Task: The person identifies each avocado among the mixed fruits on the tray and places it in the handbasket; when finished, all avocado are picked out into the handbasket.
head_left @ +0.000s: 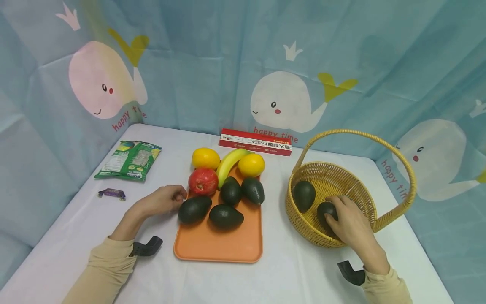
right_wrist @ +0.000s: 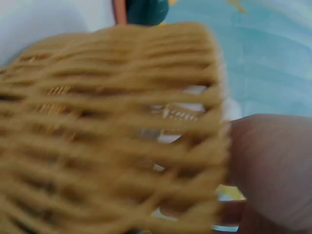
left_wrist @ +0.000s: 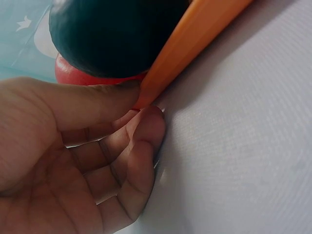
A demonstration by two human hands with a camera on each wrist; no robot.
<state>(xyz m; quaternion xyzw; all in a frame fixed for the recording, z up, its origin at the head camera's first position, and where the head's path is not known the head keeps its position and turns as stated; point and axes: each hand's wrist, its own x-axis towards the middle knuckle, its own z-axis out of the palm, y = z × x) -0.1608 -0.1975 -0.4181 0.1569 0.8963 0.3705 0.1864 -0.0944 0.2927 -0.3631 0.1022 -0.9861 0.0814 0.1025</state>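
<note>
My left hand is at the left rim of the orange tray. In the left wrist view the thumb lies on that rim and the fingers curl in under it, pinching it. Dark avocados lie on the tray with a red pomegranate, a banana and yellow fruits. My right hand reaches into the wicker basket, fingers curled round an avocado. Another avocado rests by the basket's left wall. The basket weave hides most of this in the right wrist view.
The basket's tall handle arches above the right hand. A red pasta box lies behind the tray. On the left are a green snack bag and a purple-wrapped candy. A blue whale-print curtain borders the white table.
</note>
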